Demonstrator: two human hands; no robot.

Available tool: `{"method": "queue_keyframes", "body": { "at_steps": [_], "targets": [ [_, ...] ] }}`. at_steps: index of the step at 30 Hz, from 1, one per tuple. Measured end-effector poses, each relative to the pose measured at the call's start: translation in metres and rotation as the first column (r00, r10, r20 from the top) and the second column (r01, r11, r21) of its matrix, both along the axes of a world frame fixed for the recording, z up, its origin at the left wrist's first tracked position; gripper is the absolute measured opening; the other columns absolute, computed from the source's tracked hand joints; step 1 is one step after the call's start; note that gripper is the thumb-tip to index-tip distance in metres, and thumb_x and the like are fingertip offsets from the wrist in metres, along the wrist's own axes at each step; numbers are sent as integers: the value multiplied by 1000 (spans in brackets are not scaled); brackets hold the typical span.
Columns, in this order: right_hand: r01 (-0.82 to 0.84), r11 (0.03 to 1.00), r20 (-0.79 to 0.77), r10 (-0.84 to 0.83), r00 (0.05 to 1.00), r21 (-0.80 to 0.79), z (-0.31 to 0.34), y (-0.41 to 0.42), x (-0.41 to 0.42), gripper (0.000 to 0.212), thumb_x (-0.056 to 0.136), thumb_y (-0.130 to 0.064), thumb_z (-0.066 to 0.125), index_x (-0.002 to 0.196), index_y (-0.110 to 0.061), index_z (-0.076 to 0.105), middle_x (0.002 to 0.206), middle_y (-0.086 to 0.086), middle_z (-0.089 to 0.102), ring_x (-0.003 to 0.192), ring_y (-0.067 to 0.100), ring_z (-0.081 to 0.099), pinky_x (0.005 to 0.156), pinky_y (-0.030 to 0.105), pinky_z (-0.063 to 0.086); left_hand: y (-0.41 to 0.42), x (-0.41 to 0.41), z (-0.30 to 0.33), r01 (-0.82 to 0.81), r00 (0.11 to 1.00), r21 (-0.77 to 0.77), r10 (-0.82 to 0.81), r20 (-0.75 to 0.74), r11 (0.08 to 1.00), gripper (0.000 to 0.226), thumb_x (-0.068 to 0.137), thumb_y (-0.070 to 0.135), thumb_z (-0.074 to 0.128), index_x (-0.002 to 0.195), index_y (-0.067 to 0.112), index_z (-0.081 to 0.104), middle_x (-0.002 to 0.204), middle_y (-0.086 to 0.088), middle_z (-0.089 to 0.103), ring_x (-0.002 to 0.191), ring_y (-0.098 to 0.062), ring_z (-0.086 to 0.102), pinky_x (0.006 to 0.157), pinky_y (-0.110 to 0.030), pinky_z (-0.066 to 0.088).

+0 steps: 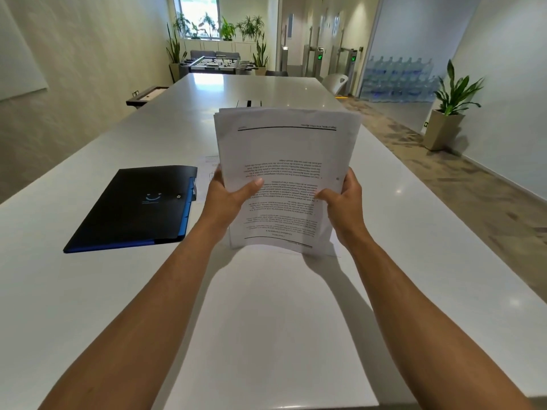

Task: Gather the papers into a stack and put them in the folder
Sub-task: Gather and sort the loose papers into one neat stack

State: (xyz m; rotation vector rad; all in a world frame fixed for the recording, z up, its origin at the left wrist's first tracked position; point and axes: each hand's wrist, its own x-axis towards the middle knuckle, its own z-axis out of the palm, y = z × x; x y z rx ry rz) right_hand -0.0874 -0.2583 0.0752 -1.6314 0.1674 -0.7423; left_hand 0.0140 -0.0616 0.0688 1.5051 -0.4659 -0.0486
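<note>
Fingers (328,194) of the right hand (344,202) are wrapped around the right edge of the stack of papers (284,173), thumb pressed on the front sheet and the rest hidden behind it. Same deal on the other side: the left hand (228,196) pinches the left edge, its thumb lying flat across the printed text and the other fingers tucked out of sight at the back. So both hands are clamped firmly on the stack, holding it upright.

The papers stand nearly vertical over the white tabletop (266,321), with the bottom edge just above or maybe touching the surface (can't really tell from this angle, though there's a shadow right below it). Print on the front sheet is upside down to the camera. The top edges aren't quite flush, you can see a few sheets peeking out of line at the upper left corner.

Behind the stack, another sheet (208,173) lies flat on the tabletop, partly hidden by the left hand and the papers. One more pale edge shows under the stack at the lower right, flat on the surface too.

The folder (133,208) sits to the left, well clear of the hands. It's black with blue trim along its right and near edges, shut, lying flat and turned a bit at an angle. A small snap button and a faint blue smile logo show on its cover.
</note>
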Motion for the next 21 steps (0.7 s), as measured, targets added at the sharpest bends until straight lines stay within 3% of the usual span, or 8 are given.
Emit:
{"method": "queue_keyframes", "body": {
  "at_steps": [2, 4, 8, 11, 13, 16, 19, 21],
  "targets": [
    [-20, 1000, 4, 20, 1000, -8, 0, 1, 3, 40, 77, -5, 64, 104, -32, 54, 102, -11, 66, 93, 16, 67, 68, 25, 56, 0, -2, 0, 7, 1000, 93, -10, 24, 996, 25, 81, 44, 76, 102, 37, 65, 94, 23, 73, 88, -3, 70, 66, -23, 57],
    [-44, 999, -5, 44, 999, -15, -1, 2, 6, 37, 77, -10, 64, 105, -31, 53, 105, -7, 66, 95, 19, 66, 72, 30, 58, 3, -3, -1, -36, 998, 69, 33, 47, 997, 14, 85, 41, 73, 96, 36, 66, 88, 24, 74, 83, 0, 71, 59, -15, 55],
    [-111, 994, 24, 110, 994, 6, -7, -6, 9, 27, 89, -31, 68, 111, -27, 53, 99, 0, 67, 88, 11, 68, 74, 24, 57, 25, 5, -2, -92, 996, 23, 92, -14, 996, 19, 89, 29, 71, 107, 24, 67, 99, 8, 75, 88, -7, 72, 67, -19, 57],
    [-51, 998, -99, 47, 994, -36, -22, -10, 14, 29, 97, -42, 56, 115, -20, 55, 94, -1, 68, 81, 11, 68, 68, 25, 53, 52, 19, -14, -102, 982, 54, 109, -155, 993, 21, 91, 26, 69, 111, 26, 67, 100, 6, 76, 90, -10, 73, 71, -31, 59],
    [-15, 979, -280, -43, 959, -204, -40, -10, 18, 35, 99, -48, 49, 114, -17, 57, 101, 1, 68, 90, 20, 68, 73, 28, 51, 71, 28, -28, -98, 953, 38, 105, -284, 994, 23, 91, 21, 68, 113, 28, 66, 102, 4, 76, 93, -15, 73, 74, -39, 59],
    [-88, 842, -462, -202, 864, -532, -64, -10, 23, 50, 93, -53, 55, 125, -15, 58, 122, 6, 65, 113, 24, 61, 91, 36, 49, 98, 40, -53, -95, 905, 55, 109, -410, 994, 29, 90, 10, 67, 116, 24, 66, 108, -3, 75, 100, -27, 71, 86, -50, 55],
    [-223, 723, -545, -246, 802, -654, -79, -2, 24, 83, 81, -67, 61, 146, -19, 39, 149, 6, 46, 136, 27, 42, 108, 47, 37, 121, 43, -72, -76, 850, 194, 165, -500, 978, 27, 91, 8, 66, 113, 24, 65, 109, -6, 74, 101, -32, 70, 92, -58, 51],
    [-303, 666, -596, -266, 757, -681, -90, 4, 24, 100, 76, -74, 60, 154, -23, 23, 160, 6, 28, 148, 26, 22, 117, 53, 20, 131, 42, -82, -69, 819, 286, 218, -531, 956, 28, 92, 11, 66, 116, 24, 63, 112, -8, 72, 100, -34, 69, 90, -60, 51]
  ]
}}
